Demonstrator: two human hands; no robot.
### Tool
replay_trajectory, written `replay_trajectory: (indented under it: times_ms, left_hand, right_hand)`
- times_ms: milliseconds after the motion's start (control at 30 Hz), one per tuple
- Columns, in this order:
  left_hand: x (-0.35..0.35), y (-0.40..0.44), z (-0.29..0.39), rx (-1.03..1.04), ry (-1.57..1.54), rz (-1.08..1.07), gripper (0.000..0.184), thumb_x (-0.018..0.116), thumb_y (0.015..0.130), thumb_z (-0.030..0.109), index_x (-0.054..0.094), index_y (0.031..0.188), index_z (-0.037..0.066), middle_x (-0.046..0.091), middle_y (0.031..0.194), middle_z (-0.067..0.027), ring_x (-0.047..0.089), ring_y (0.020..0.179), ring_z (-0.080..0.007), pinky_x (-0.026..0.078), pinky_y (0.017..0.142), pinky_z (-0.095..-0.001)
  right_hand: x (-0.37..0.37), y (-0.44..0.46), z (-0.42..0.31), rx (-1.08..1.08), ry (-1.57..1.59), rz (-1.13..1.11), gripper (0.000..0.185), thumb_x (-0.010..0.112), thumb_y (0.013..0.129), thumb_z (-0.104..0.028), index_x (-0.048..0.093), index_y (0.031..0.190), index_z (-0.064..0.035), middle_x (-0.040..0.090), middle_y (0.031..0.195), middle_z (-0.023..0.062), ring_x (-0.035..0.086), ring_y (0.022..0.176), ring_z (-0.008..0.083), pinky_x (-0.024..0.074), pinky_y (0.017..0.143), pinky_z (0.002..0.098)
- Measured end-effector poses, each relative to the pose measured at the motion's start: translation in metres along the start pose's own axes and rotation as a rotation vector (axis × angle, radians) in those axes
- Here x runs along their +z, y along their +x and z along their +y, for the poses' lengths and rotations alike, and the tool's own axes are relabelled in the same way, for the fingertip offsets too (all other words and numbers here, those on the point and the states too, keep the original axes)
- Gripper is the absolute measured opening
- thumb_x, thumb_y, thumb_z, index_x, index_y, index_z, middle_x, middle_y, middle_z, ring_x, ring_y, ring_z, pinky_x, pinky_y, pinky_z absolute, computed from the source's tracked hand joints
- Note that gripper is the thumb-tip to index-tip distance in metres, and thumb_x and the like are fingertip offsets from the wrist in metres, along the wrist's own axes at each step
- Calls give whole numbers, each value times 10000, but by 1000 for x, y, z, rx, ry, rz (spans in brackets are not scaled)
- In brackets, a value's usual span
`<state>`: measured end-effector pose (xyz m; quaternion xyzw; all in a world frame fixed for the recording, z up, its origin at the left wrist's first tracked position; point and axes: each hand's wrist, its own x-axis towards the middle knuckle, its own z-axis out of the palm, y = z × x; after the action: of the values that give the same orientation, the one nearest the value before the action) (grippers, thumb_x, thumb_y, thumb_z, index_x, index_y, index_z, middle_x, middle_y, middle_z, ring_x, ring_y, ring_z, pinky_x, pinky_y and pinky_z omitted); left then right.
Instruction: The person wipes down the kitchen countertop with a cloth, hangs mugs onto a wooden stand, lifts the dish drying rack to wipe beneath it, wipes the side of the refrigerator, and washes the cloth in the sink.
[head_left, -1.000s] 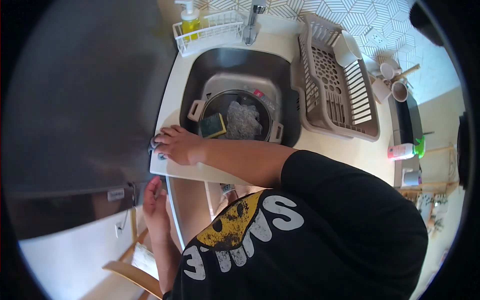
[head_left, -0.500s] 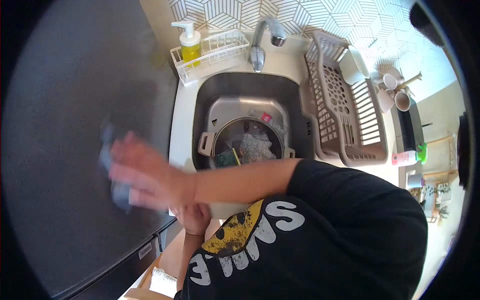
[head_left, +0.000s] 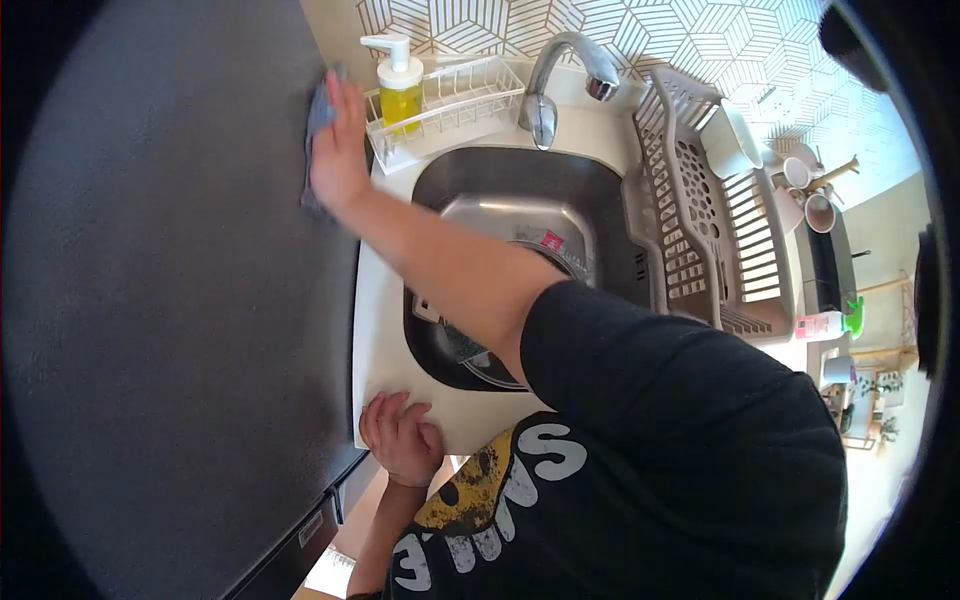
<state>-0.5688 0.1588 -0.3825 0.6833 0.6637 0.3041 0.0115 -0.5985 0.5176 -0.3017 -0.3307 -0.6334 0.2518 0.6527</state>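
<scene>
My right hand presses a grey-blue cloth against a large dark grey panel, close to its edge beside the soap dispenser. The fingers lie nearly straight over the cloth, which shows around them. My right arm stretches across the sink and covers part of it. My left hand rests on the white counter edge, fingers spread and holding nothing.
In the sink sits a pan, mostly hidden by my arm. Behind are a faucet, a yellow soap dispenser and a white wire rack. A beige dish rack stands to the right.
My right hand has moved with the cloth up the panel, from its lower middle to near the soap dispenser. My left hand now shows fully on the counter corner.
</scene>
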Motion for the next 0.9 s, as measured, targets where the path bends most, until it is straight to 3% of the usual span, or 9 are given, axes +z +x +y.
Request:
replay_trajectory:
  times_ms: [100, 233, 333, 367, 500, 600, 700, 767, 900]
  left_hand:
    - [2, 1, 0, 11, 3, 3, 268, 585, 742, 134, 648, 1001, 110, 567, 1192, -133, 475, 1194, -392, 314, 1062, -535]
    - [22, -15, -19, -126, -217, -34, 246, 593, 751, 169, 656, 980, 104, 583, 1156, -152, 515, 1134, -393, 360, 1018, -544]
    - [7, -11, -6, -180, 5, -311, 272, 607, 738, 186, 657, 983, 80, 579, 1165, -162, 513, 1139, -397, 368, 1000, -547]
    - [16, -11, -10, -41, 92, -10, 253, 601, 728, 156, 657, 967, 95, 575, 1177, -138, 506, 1158, -387, 351, 1023, -547]
    - [1, 5, 3, -3, -15, 89, 273, 584, 708, 101, 640, 973, 136, 576, 1164, -99, 501, 1180, -368, 330, 1050, -544]
    - [4, 1, -3, 11, -30, 111, 299, 588, 709, 106, 633, 1003, 140, 572, 1176, -95, 494, 1193, -366, 329, 1050, -542]
    - [4, 1, -2, 32, -4, 141, 326, 593, 717, 117, 623, 1040, 140, 569, 1181, -110, 491, 1203, -365, 322, 1051, -554]
    - [5, 1, -5, 49, 7, 120, 358, 593, 732, 156, 616, 1089, 129, 560, 1195, -131, 482, 1218, -373, 312, 1053, -563]
    - [10, -5, -11, 1, 139, 61, 395, 583, 750, 236, 612, 1123, 109, 556, 1229, -141, 483, 1219, -384, 338, 1022, -558]
  right_hand:
    - [-12, -106, -68, 34, 102, -121, 702, 438, 876, 59, 261, 1535, -103, 183, 1584, 219, 98, 1493, 409, 96, 1213, 504]
    - [-34, -182, -198, -431, 403, -315, 753, 715, 740, -48, 449, 1429, -195, 365, 1488, 166, 224, 1453, 380, 161, 1161, 593]
    - [-24, -93, -247, -886, 405, -276, 449, 646, 826, -241, 584, 1271, -216, 474, 1377, 119, 371, 1333, 332, 240, 1113, 599]
    - [-20, -47, -257, -997, 370, -205, 375, 614, 850, -298, 618, 1216, -216, 511, 1330, 109, 425, 1278, 315, 271, 1093, 597]
    - [-11, 125, -220, -966, 27, 105, 371, 559, 857, -190, 600, 1194, -41, 583, 1181, 160, 535, 1110, 363, 401, 1003, 495]
    - [5, 163, -159, -441, 232, 159, 396, 461, 942, -153, 533, 1303, -5, 566, 1223, 201, 505, 1198, 367, 360, 1083, 446]
    - [-1, 119, -212, -338, 308, 104, 405, 427, 956, -129, 505, 1335, -8, 549, 1272, 193, 492, 1233, 348, 336, 1107, 433]
    - [-14, 56, -264, -711, 96, 15, 463, 501, 892, -101, 505, 1348, -23, 507, 1360, 179, 447, 1296, 382, 256, 1145, 521]
    - [-27, -52, -342, -1103, 444, -366, 474, 667, 815, -223, 620, 1282, -152, 467, 1457, 113, 282, 1448, 360, 141, 1188, 543]
